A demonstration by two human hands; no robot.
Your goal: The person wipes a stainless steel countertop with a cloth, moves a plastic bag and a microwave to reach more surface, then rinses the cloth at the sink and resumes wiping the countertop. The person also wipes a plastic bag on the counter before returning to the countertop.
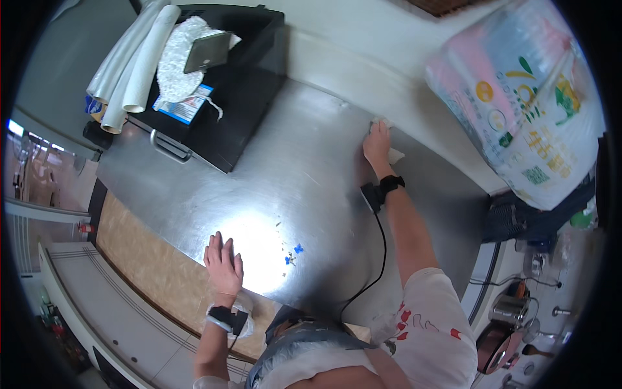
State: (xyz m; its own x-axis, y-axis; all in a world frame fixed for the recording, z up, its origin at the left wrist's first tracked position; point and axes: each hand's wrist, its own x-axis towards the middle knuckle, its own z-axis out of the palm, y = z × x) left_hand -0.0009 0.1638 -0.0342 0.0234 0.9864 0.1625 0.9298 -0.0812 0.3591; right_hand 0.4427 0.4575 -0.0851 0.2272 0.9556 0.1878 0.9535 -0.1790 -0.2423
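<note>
My right hand [378, 145] reaches to the back of a stainless steel tabletop [296, 146] and presses on a crumpled off-white cloth or tissue [397, 156]. Bits of it stick out beyond my fingertips and beside my wrist; the rest is under the hand. My left hand [224, 267] is at the table's front edge with its fingers a little apart, holding nothing. To the right of that hand, small blue scraps [298, 249] and brownish crumbs [291, 259] lie scattered near a bright glare on the metal.
A black appliance with a metal handle [170, 147] stands at the back left, bearing white rolls [150, 61] and bubble wrap [177, 63]. On the right is a large printed plastic package [525, 107]. A black cable [385, 243] trails from my right wrist. A bag-lined bin [244, 318] stands below.
</note>
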